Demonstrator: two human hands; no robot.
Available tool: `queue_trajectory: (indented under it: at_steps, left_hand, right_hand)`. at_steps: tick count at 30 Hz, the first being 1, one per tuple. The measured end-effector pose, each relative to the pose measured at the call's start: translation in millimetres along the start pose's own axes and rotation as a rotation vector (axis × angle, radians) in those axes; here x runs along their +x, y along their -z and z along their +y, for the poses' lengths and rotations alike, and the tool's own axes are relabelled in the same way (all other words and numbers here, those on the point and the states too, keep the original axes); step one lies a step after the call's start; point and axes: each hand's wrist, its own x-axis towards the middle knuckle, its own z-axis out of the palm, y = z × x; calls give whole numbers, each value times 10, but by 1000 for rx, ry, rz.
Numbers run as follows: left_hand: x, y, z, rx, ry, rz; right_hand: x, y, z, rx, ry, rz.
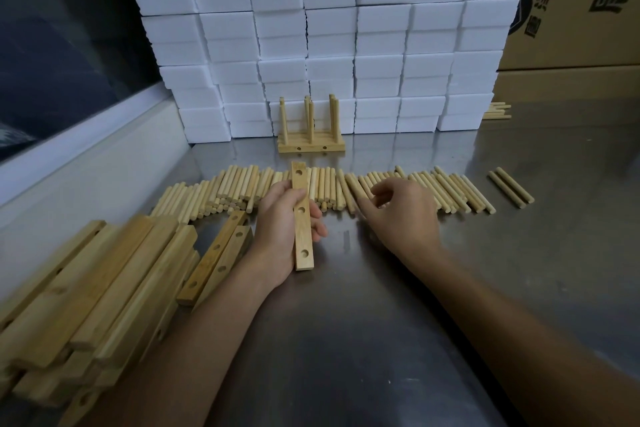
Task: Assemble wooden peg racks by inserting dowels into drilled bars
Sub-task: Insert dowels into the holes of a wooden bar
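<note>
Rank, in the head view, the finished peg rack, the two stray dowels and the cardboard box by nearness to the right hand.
From the right hand:
1. Two stray dowels, on the table to its right.
2. Finished peg rack, behind it to the left, against the white blocks.
3. Cardboard box, far back right.

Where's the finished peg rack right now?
In the head view, the finished peg rack stands upright at the back of the steel table, centre, against the stacked white foam blocks and just behind the row of loose dowels.
</note>
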Motion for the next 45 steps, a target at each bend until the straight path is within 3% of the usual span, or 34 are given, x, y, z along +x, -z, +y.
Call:
queue_trajectory:
  at_steps: [14, 18, 28, 34, 45]
  left_hand:
    - [9, 0, -24, 23, -18, -6]
    - [2, 1, -30, 49, -25, -15]
    - [-1, -3, -34, 100, -45, -34]
    - [-23, -2, -19, 118, -48, -69]
    - [-50, 0, -15, 145, -58, -140]
  right_hand:
    - [6, -5, -32, 210, 129, -148]
    - [-8, 0, -34, 266, 192, -100]
    - [2, 17, -24, 218, 42, 29]
    - [0, 21, -24, 208, 59, 65]
    - [-31, 27, -49, 227, 339, 22]
